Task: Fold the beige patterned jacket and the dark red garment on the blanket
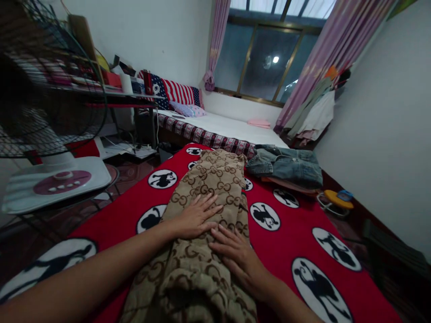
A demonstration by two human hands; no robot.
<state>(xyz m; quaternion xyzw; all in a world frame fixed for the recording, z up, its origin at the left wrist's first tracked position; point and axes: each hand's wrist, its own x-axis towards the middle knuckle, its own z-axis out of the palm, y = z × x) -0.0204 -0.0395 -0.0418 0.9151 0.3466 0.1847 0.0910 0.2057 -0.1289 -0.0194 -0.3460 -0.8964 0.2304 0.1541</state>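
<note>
Lying palm down on a long folded garment of tan cloth with brown interlocking letters (220, 172), the left hand (195, 218) is flat, its fingers stretched and slightly parted. The right hand (240, 258) rests likewise on the tan garment, fingers extended, just beside the left thumb; whether they touch cannot be told. The garment runs lengthwise over a red blanket with white ovals and dark animal figures (276, 246). Near its far end, to the right, lies a folded blue denim garment (289, 167).

matt cloth garment (220, 172), fleecy blanket (284, 242), plastic fan base (77, 178)
</note>
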